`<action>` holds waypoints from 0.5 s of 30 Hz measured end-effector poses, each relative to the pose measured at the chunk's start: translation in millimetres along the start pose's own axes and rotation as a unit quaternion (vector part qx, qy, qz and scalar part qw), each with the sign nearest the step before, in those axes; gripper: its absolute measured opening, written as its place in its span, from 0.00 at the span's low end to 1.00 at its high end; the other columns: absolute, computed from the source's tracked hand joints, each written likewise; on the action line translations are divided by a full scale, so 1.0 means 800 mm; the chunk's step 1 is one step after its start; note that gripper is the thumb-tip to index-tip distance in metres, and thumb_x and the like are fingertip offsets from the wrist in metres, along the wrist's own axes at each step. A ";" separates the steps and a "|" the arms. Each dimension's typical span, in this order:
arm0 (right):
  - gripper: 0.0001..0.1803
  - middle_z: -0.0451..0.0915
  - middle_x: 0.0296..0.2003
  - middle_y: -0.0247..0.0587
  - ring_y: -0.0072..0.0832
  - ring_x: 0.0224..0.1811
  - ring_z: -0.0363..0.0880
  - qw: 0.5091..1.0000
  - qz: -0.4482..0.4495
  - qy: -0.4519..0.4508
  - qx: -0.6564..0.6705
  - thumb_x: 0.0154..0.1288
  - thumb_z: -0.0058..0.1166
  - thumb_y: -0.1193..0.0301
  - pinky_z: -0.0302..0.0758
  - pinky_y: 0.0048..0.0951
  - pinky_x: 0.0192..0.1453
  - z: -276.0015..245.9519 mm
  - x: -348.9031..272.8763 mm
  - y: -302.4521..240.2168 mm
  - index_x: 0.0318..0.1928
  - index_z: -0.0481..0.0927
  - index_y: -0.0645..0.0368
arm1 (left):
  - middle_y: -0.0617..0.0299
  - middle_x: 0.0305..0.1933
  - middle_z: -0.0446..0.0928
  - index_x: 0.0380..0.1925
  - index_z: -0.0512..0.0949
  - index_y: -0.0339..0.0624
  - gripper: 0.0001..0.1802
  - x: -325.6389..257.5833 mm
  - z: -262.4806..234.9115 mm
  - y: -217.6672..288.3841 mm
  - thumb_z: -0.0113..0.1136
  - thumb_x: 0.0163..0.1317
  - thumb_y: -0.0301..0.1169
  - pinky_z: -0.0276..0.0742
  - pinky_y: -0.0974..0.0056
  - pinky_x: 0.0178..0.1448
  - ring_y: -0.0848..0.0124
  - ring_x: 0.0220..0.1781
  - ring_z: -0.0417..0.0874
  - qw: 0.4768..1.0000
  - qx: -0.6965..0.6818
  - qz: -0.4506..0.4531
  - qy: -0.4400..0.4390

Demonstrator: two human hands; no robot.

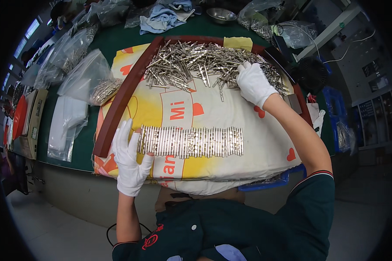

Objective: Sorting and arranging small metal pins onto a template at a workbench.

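Note:
My left hand [129, 162], in a white glove with bare fingertips showing, is at the left end of a neat row of slim metal rods [191, 142]. Its fingers are stretched out and its thumb stands apart, touching or close to the end rods. The rods lie side by side on a printed cloth [265, 135]. My right hand [255, 82], also gloved, reaches into the right part of a heaped pile of similar silvery rods [183, 61]. Its fingers are bent together, and whatever is between the fingertips is hidden.
A dark red wooden frame [127, 100] borders the cloth on several sides. Plastic bags of metal parts [104, 89] and flat clear bags [67, 126] lie at the left. Further back are a blue cloth [163, 19] and a metal bowl [221, 15]. A black fan [311, 74] stands at the right.

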State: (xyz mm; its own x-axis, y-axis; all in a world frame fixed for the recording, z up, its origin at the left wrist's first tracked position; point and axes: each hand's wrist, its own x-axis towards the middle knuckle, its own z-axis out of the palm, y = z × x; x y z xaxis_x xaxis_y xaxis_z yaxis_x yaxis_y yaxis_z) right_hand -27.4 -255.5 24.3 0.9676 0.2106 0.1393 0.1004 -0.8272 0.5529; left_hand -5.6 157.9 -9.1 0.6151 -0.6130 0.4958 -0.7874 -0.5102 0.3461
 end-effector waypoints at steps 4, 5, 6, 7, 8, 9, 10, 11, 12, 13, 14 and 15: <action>0.02 0.75 0.29 0.45 0.40 0.37 0.75 0.999 -0.033 0.012 -0.009 0.48 0.52 0.75 0.69 0.38 0.39 0.004 -0.005 -0.012 0.24 0.77 0.59 | 0.41 0.71 0.62 0.63 0.68 0.40 0.33 -0.001 0.002 -0.002 0.56 0.67 0.50 0.54 0.44 0.75 0.43 0.72 0.63 1.000 -0.016 -0.006 0.000; 0.02 0.75 0.29 0.45 0.41 0.37 0.75 0.999 -0.040 0.013 -0.002 0.48 0.52 0.75 0.69 0.38 0.39 0.003 -0.005 -0.011 0.23 0.77 0.60 | 0.41 0.71 0.62 0.63 0.68 0.40 0.33 -0.001 0.002 -0.001 0.56 0.67 0.50 0.54 0.44 0.75 0.43 0.72 0.63 1.000 -0.015 -0.009 0.001; 0.03 0.76 0.29 0.45 0.41 0.38 0.75 0.998 -0.063 0.002 0.026 0.45 0.55 0.74 0.70 0.39 0.39 -0.001 -0.004 -0.004 0.22 0.77 0.60 | 0.41 0.71 0.62 0.64 0.68 0.40 0.33 -0.001 0.001 0.000 0.56 0.66 0.51 0.54 0.44 0.75 0.43 0.71 0.63 1.000 -0.020 -0.016 0.000; 0.04 0.76 0.29 0.45 0.41 0.38 0.75 0.997 -0.063 -0.012 0.039 0.44 0.56 0.73 0.71 0.39 0.40 0.001 0.002 0.000 0.22 0.77 0.60 | 0.41 0.71 0.62 0.64 0.68 0.40 0.33 0.000 0.001 0.001 0.56 0.66 0.51 0.54 0.44 0.75 0.43 0.71 0.63 0.999 -0.026 -0.023 -0.001; 0.05 0.77 0.29 0.45 0.41 0.38 0.76 0.996 -0.060 -0.027 0.053 0.42 0.57 0.73 0.72 0.39 0.40 0.002 0.007 0.005 0.22 0.78 0.60 | 0.41 0.71 0.62 0.64 0.68 0.40 0.33 0.001 0.000 0.001 0.56 0.66 0.51 0.54 0.44 0.75 0.43 0.71 0.63 0.999 -0.028 -0.023 -0.003; 0.06 0.77 0.29 0.44 0.40 0.38 0.76 0.996 -0.076 -0.014 0.048 0.41 0.58 0.71 0.73 0.38 0.40 0.001 0.009 0.008 0.21 0.78 0.60 | 0.41 0.71 0.62 0.63 0.68 0.40 0.33 0.002 -0.001 0.002 0.56 0.66 0.51 0.54 0.44 0.75 0.43 0.71 0.63 0.999 -0.031 -0.027 -0.005; 0.06 0.78 0.29 0.44 0.40 0.38 0.76 0.995 -0.087 -0.012 0.051 0.41 0.58 0.71 0.74 0.38 0.40 0.001 0.013 0.009 0.21 0.78 0.60 | 0.41 0.71 0.62 0.63 0.68 0.40 0.33 0.003 -0.001 0.002 0.56 0.66 0.51 0.54 0.45 0.75 0.43 0.71 0.63 0.999 -0.033 -0.031 -0.007; 0.06 0.78 0.29 0.44 0.39 0.37 0.77 0.994 -0.098 -0.008 0.054 0.40 0.59 0.71 0.74 0.38 0.40 0.001 0.018 0.011 0.21 0.77 0.60 | 0.42 0.71 0.62 0.63 0.68 0.40 0.33 0.001 0.000 -0.001 0.56 0.67 0.51 0.55 0.45 0.74 0.43 0.71 0.63 0.999 -0.029 -0.026 -0.001; 0.07 0.78 0.28 0.43 0.38 0.37 0.77 0.994 -0.094 -0.010 0.054 0.41 0.60 0.70 0.74 0.38 0.40 0.005 0.023 0.012 0.21 0.78 0.60 | 0.42 0.71 0.62 0.63 0.68 0.40 0.33 0.001 0.001 -0.002 0.56 0.67 0.51 0.55 0.45 0.74 0.43 0.71 0.63 0.999 -0.031 -0.024 -0.002; 0.07 0.78 0.28 0.43 0.38 0.37 0.77 0.994 -0.092 -0.011 0.054 0.41 0.60 0.70 0.74 0.38 0.40 0.005 0.023 0.015 0.21 0.78 0.60 | 0.42 0.71 0.62 0.63 0.68 0.40 0.33 0.001 0.002 -0.002 0.56 0.67 0.51 0.55 0.45 0.74 0.43 0.71 0.63 0.999 -0.036 -0.025 0.004; 0.08 0.78 0.29 0.42 0.38 0.37 0.77 0.991 -0.113 -0.023 0.074 0.42 0.60 0.69 0.74 0.38 0.40 0.001 0.027 0.016 0.21 0.78 0.59 | 0.42 0.71 0.62 0.63 0.68 0.40 0.33 0.001 0.002 -0.003 0.56 0.67 0.51 0.55 0.45 0.74 0.43 0.71 0.63 0.999 -0.038 -0.028 0.011; 0.08 0.78 0.29 0.42 0.38 0.38 0.77 0.986 -0.133 -0.034 0.093 0.43 0.61 0.68 0.74 0.38 0.40 -0.001 0.029 0.016 0.22 0.78 0.59 | 0.42 0.71 0.62 0.63 0.68 0.40 0.33 0.001 0.002 -0.004 0.56 0.67 0.51 0.55 0.45 0.74 0.43 0.71 0.63 0.999 -0.037 -0.028 0.010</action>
State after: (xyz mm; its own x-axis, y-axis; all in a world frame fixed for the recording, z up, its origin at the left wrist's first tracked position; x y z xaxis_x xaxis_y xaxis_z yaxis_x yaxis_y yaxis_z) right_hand -4.0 -260.9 35.8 0.9137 0.4033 -0.0494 0.3879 -0.8297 0.4014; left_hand -2.8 158.0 -11.0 0.6576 -0.5721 0.4901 -0.7533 -0.4964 0.4313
